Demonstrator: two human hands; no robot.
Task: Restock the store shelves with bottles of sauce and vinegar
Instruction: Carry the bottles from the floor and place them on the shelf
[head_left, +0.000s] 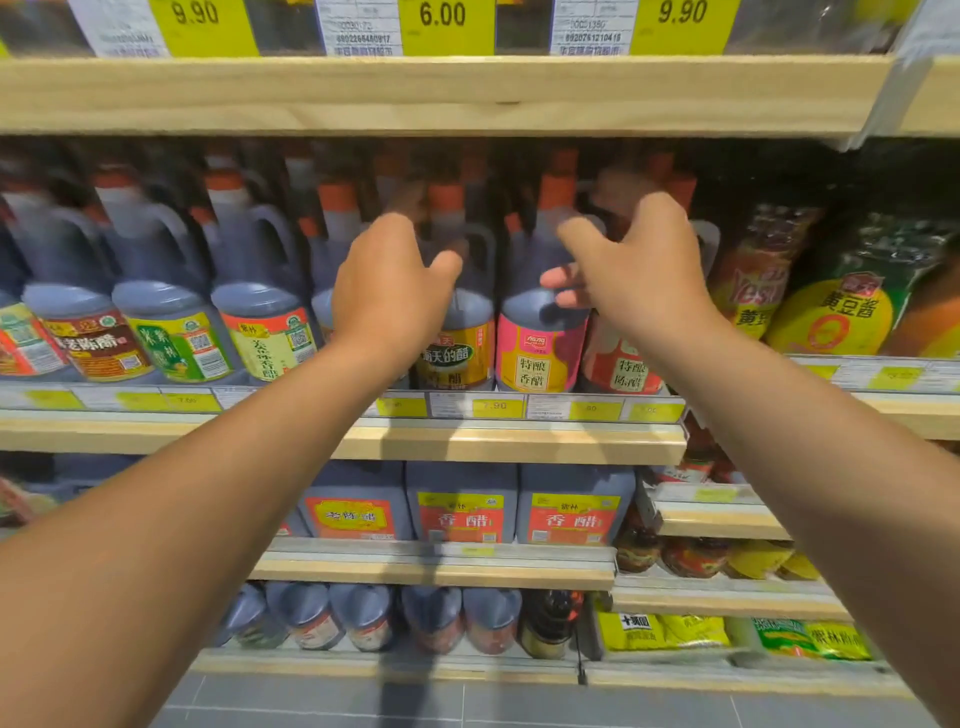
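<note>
Reaching both my hands to shelf (467, 441): left hand (387, 283) loose before yellow-label bottle (457, 353); right hand (631, 270) loose, 1 o'clock of pink-label bottle (540, 358).

Bare forearms, no sleeves, hands (387, 280) unadorned

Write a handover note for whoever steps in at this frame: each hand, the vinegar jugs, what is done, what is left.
Left hand: fingers curled at the yellow-label jug; a firm grip is unclear.
Right hand: curled over the pink-label jug, fingers by its handle; grip also unclear.
Both jugs stand upright at the middle shelf front.
Done: this row looks full.
Left: probably straighten these two, then check the lower shelves.
</note>
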